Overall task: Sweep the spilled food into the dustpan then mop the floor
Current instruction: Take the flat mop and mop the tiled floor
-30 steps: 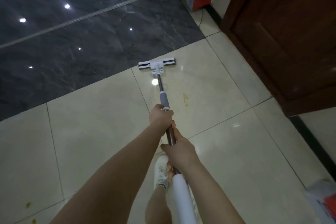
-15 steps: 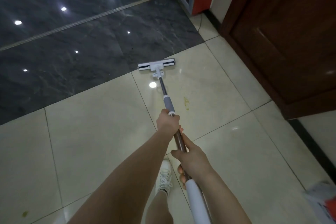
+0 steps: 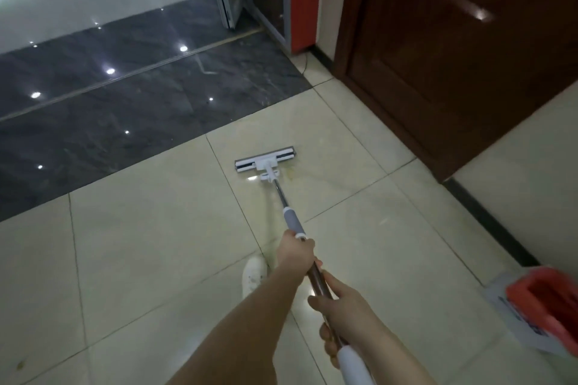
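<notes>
I hold a flat mop with both hands. Its white head (image 3: 265, 160) lies on the cream tile ahead of me, its right half beside a yellowish smear (image 3: 291, 174) of spilled food. The metal pole (image 3: 280, 194) runs back toward me with a grey sleeve. My left hand (image 3: 295, 251) is wrapped around the pole just below that sleeve. Lower down, my right hand (image 3: 342, 309) is closed on the pole above its white end grip. A small food speck (image 3: 20, 364) lies at the lower left.
A dark marble strip (image 3: 125, 109) crosses the floor ahead. A brown wooden door (image 3: 453, 50) and a wall with a black skirting stand on the right. An orange and white box (image 3: 544, 306) sits at the lower right. My white shoe (image 3: 254, 275) is under the pole.
The mop head has been pulled back from the edge of the dark strip and to the right, onto the yellowish smear. The view has tilted up and the orange box shows more.
</notes>
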`<state>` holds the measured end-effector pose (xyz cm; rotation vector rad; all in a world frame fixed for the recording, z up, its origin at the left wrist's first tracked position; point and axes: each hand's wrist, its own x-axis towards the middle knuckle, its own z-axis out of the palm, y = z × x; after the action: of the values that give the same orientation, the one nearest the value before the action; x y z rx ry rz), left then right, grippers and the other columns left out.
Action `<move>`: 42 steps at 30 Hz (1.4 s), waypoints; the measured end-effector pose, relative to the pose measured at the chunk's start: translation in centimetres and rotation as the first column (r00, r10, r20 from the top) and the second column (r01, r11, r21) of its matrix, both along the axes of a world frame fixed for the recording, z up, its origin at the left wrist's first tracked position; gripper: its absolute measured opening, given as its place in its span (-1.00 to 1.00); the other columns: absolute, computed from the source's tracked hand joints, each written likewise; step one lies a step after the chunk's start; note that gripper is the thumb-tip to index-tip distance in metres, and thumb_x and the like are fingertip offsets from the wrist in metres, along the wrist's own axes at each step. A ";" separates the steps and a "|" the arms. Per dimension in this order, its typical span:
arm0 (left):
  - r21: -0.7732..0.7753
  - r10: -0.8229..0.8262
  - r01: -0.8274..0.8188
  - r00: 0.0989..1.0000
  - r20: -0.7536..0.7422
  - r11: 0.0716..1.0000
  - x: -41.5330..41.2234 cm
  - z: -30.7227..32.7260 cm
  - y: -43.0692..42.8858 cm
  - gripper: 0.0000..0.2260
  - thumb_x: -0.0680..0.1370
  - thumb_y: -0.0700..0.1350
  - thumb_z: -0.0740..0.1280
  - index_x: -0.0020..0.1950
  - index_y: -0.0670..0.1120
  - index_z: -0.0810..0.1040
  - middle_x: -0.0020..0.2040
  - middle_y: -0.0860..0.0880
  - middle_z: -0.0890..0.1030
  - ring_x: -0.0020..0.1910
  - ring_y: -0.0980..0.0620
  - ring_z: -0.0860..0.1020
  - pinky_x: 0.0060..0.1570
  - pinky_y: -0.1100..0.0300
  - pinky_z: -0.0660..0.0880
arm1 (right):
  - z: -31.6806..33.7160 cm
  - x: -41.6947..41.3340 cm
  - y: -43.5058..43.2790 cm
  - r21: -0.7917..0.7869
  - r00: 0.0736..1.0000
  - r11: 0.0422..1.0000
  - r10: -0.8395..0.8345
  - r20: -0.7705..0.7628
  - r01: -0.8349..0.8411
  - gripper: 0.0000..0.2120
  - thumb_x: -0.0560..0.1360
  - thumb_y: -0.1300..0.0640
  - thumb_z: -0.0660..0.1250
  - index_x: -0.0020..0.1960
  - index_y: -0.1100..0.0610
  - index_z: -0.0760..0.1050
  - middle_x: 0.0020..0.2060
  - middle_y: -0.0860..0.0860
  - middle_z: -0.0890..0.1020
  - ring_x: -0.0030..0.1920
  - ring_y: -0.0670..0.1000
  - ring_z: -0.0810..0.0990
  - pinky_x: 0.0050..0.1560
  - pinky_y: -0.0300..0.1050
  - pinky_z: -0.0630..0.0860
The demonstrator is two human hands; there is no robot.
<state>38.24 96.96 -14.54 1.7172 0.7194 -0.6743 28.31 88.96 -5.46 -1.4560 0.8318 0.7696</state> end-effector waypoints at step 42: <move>-0.064 0.098 -0.090 0.985 0.143 0.994 42.9 -15.3 6.9 -0.68 0.48 -0.13 0.34 0.21 0.04 0.41 -0.07 -0.22 0.63 -0.28 -0.21 0.64 -0.20 -0.08 0.64 | -13.6 43.1 6.9 -0.230 0.888 0.877 0.451 0.094 -0.422 -0.07 0.40 0.38 0.24 0.48 -0.40 0.02 -0.36 0.09 0.56 -0.54 0.00 0.50 -0.47 -0.14 0.50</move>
<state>81.11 103.87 -29.86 1.6505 0.6680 -0.4940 71.39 95.87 -19.11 -1.8979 0.4787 0.9201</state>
